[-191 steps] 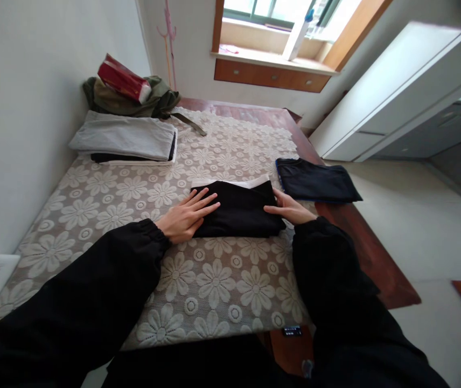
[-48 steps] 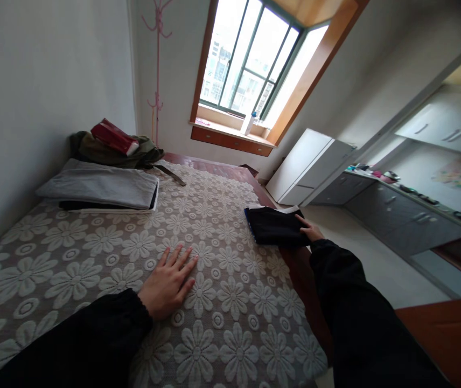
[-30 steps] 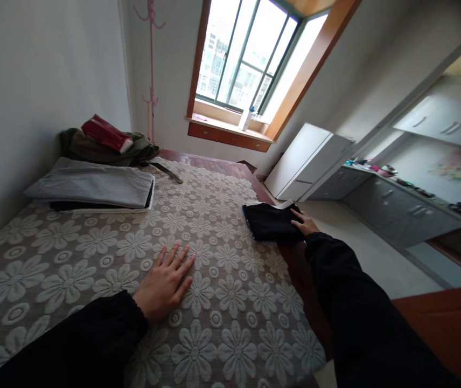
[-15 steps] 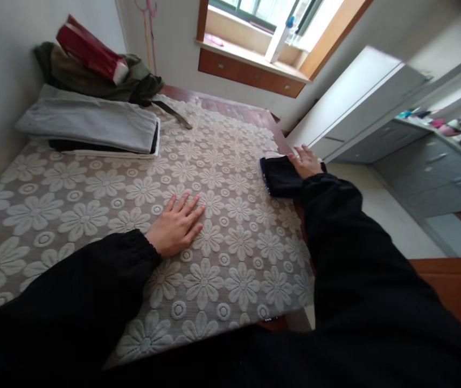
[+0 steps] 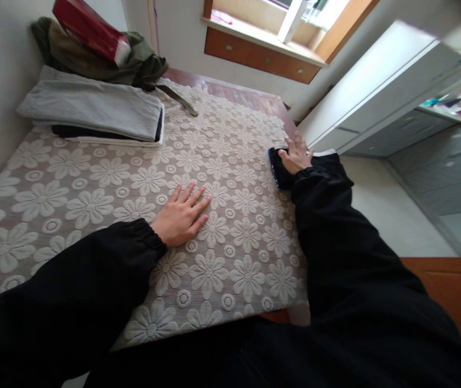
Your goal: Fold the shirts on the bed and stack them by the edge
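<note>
On the far right edge of the table, the right hand point(image 5: 296, 155) lies flat with its fingers spread, palm down on a folded black garment point(image 5: 278, 168). It presses on the cloth rather than gripping it; nothing is pinched between the fingers. Most of the garment is hidden under the hand and the black sleeve point(image 5: 335, 226), so only its near-left corner shows, with a thin blue edge along it, and a sliver of white peeks out on the far side by the cuff. The garment sits right at the rim, where the lace cover gives way to the bare reddish wood of the table point(image 5: 250, 99).

Near the middle of the lace tablecloth point(image 5: 93, 199), the left hand point(image 5: 182, 215) rests open and flat, fingers together and pointing toward the far right, holding nothing. It is well apart from the black garment.

At the far left, against the wall, a stack of folded clothes point(image 5: 97, 113) lies on the cloth, a pale grey piece on top with dark and white layers showing beneath it. Just behind it is a rumpled olive-green bundle point(image 5: 137, 59) with a red book-like object point(image 5: 89, 29) lying tilted on top. Beyond the table are a wooden window sill point(image 5: 263, 51) and white cabinets point(image 5: 376, 91).
</note>
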`<act>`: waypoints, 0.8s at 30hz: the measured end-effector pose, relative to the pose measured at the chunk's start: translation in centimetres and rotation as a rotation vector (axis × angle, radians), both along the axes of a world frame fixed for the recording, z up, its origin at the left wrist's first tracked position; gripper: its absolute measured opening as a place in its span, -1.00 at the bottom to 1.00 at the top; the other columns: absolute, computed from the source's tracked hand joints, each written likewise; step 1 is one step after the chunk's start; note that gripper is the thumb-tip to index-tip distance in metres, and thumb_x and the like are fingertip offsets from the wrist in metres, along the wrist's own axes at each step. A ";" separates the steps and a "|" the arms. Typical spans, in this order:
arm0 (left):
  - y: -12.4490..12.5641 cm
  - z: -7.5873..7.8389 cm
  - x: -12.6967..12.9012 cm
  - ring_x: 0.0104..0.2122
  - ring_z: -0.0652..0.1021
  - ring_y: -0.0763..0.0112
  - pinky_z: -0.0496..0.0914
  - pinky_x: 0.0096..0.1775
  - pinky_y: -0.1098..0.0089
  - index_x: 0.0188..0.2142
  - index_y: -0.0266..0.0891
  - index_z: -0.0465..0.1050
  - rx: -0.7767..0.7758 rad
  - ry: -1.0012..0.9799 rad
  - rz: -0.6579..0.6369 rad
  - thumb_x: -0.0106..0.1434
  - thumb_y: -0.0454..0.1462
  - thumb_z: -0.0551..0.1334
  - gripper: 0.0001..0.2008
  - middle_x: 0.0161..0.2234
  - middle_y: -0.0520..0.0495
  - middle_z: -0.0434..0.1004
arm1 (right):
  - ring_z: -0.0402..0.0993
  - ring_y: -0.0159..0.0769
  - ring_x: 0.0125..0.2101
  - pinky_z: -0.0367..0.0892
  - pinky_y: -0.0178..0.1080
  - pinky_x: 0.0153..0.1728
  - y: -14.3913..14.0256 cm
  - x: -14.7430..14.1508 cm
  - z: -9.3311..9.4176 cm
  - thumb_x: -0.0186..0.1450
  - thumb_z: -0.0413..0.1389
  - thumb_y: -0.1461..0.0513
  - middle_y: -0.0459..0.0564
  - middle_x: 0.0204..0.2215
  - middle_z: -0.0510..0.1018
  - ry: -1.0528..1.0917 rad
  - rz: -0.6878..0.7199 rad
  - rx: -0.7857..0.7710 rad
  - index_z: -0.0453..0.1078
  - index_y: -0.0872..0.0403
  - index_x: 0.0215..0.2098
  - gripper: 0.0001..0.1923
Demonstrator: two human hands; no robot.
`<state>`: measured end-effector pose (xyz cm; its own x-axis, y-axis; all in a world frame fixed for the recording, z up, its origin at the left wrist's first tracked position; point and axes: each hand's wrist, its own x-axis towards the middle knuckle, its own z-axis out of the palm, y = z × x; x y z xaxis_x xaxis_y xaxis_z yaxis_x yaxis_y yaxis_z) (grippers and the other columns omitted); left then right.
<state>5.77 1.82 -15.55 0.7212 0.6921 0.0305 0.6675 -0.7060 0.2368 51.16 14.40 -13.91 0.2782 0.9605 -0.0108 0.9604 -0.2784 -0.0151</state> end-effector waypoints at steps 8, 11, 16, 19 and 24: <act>-0.1 0.1 0.0 0.58 0.01 -0.13 -0.12 0.53 -0.17 0.54 -0.22 0.19 -0.006 -0.001 0.000 0.62 -0.02 -0.06 -0.37 0.59 -0.21 0.02 | -0.28 0.46 0.56 -0.28 0.65 0.41 -0.4 -2.2 -2.2 0.41 0.04 -0.10 0.08 0.62 -0.03 0.055 0.084 0.068 -0.03 -0.04 0.62 -0.10; -0.1 0.0 0.0 0.58 0.01 -0.11 -0.13 0.53 -0.16 0.53 -0.21 0.19 -0.002 -0.019 0.001 0.61 -0.02 -0.07 -0.37 0.59 -0.20 0.04 | -0.28 0.45 0.56 -0.29 0.67 0.40 -0.2 -1.9 -2.0 0.37 0.06 -0.01 0.09 0.61 0.01 0.062 0.086 0.070 -0.03 -0.05 0.63 -0.08; -0.1 0.0 -0.1 0.58 0.02 -0.11 -0.11 0.53 -0.15 0.53 -0.21 0.21 -0.007 -0.030 -0.001 0.61 -0.02 -0.07 -0.37 0.58 -0.20 0.06 | -0.32 0.44 0.57 -0.29 0.65 0.41 -0.1 -2.3 -1.8 0.36 0.03 0.02 0.08 0.62 -0.03 0.030 0.070 0.023 -0.08 -0.02 0.64 -0.07; -0.2 0.1 0.0 0.57 0.03 -0.13 -0.11 0.53 -0.17 0.53 -0.23 0.21 -0.013 -0.029 0.000 0.61 -0.03 -0.06 -0.37 0.58 -0.22 0.05 | -0.32 0.44 0.57 -0.28 0.64 0.41 -0.2 -2.5 -1.7 0.38 0.01 0.02 0.10 0.62 -0.04 0.033 0.069 0.024 -0.08 0.00 0.64 -0.09; -0.1 0.0 -0.1 0.57 0.02 -0.11 -0.13 0.53 -0.15 0.53 -0.21 0.20 -0.024 -0.044 0.004 0.60 -0.02 -0.05 -0.36 0.59 -0.20 0.04 | -0.32 0.48 0.56 -0.24 0.68 0.39 -0.3 -2.6 -1.8 0.39 0.01 0.03 0.16 0.61 -0.03 0.019 0.076 0.024 -0.07 0.04 0.63 -0.10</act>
<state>5.71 1.68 -15.53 0.7169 0.6957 0.0453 0.6587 -0.6973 0.2826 48.55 14.09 -15.68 0.2041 0.9789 0.0080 0.9782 -0.2037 -0.0394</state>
